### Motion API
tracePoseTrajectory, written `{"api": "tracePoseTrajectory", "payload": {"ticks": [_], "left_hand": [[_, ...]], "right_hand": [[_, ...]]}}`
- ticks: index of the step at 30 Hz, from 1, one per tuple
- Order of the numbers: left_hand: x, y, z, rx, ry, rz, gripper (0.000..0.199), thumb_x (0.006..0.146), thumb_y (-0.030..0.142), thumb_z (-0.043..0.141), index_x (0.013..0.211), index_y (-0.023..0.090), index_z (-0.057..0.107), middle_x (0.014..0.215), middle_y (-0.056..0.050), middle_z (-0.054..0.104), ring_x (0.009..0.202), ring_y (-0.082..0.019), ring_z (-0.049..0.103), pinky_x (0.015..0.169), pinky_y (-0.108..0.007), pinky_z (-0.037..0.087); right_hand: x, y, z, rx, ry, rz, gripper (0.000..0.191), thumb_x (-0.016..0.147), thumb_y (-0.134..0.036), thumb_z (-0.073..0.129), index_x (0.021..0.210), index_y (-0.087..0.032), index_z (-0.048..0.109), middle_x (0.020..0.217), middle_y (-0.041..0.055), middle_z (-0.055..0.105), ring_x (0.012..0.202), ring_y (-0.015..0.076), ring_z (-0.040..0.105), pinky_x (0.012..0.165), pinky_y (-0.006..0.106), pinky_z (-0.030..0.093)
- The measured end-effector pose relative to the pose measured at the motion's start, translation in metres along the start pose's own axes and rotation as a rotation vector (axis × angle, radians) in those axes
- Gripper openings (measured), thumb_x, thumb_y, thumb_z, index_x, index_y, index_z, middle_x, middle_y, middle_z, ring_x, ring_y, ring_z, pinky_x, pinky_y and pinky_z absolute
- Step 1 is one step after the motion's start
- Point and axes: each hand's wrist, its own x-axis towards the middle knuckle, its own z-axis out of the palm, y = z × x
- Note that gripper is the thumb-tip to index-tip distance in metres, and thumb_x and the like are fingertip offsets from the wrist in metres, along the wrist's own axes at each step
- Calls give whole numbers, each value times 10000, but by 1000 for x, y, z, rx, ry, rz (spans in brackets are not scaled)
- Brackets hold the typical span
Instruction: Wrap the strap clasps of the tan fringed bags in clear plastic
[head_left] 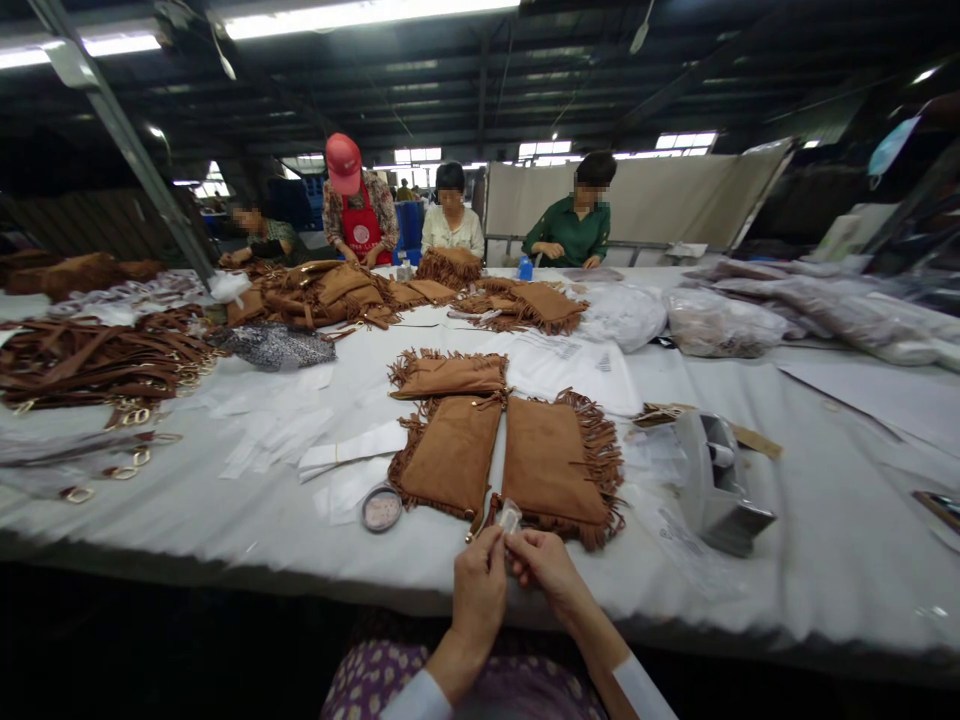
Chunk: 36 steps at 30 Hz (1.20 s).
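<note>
Two brown suede fringed bags lie side by side before me, the left bag and the right bag. Just in front of them, my left hand and my right hand meet, fingertips pinched together at a small clear plastic piece. A brown leather zipper pull lies right by the left fingertips; whether these touch it I cannot tell. Behind the pair lies a third fringed piece. A small round tin stands left of the bags.
A grey tape dispenser stands at right. White paper strips and brown straps with rings lie left. Further back are piled bags and plastic-wrapped bundles. Several people work across the table.
</note>
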Motion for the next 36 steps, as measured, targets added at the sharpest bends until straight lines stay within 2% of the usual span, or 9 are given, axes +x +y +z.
{"api": "tracePoseTrajectory", "payload": {"ticks": [7,12,15,20,23,27,30,34,36], "left_hand": [[-1,2,-1,78,-75,77,317,896,277,377,964,241,685,876,-57,709,811,-197,630,781,-280,437],[-6,7,-3,78,-87,77,269,889,288,394,972,244,646,853,-51,702,783,-188,630,743,-281,433],[-5,4,-3,-47,-50,-76,238,819,381,528,963,198,579,727,-33,683,642,-158,610,621,-252,435],[4,-5,-4,-336,-300,-437,488,746,642,469,752,159,539,558,-6,611,330,-61,381,346,-194,259],[4,-8,-4,-416,-313,-494,457,674,622,560,694,168,516,534,18,594,312,-39,356,319,-166,214],[-1,-15,-1,-416,-284,-460,426,663,601,578,682,180,515,503,51,560,290,-30,320,299,-158,186],[-4,-18,1,-410,-262,-449,431,648,615,574,662,194,485,483,63,538,271,-30,289,285,-165,162],[-6,-17,2,-394,-261,-451,436,639,624,573,664,197,490,492,55,538,272,-30,274,284,-176,167],[-7,-16,3,-381,-264,-451,432,639,619,577,660,195,495,489,54,532,272,-30,274,284,-178,167]], "right_hand": [[1,-4,2,163,12,53,407,646,-545,682,640,-152,576,515,-11,572,410,70,492,387,173,364],[6,-6,7,47,0,-42,438,621,-583,696,627,-175,536,389,-88,417,322,45,312,312,181,237],[8,-5,7,39,-21,-71,448,626,-592,687,619,-174,525,382,-86,418,318,43,297,319,188,226],[7,1,5,-31,-8,-131,446,693,-613,610,630,-187,493,386,-81,434,311,54,337,335,191,238],[4,5,8,-81,17,-138,460,702,-640,564,639,-192,486,390,-92,412,312,49,318,345,185,265],[1,2,-1,-142,89,-115,475,714,-648,517,605,-186,520,413,-43,484,324,93,403,362,222,332],[-11,-16,-42,-247,377,-229,421,768,-576,484,719,-175,606,563,18,597,472,143,525,492,266,423],[-34,-54,-145,-561,1237,-589,458,825,-491,405,951,-134,662,972,162,666,891,260,583,823,379,437],[-41,-69,-197,-651,1459,-557,508,815,-470,408,1066,-93,636,1092,215,630,1036,312,536,910,440,380]]}}
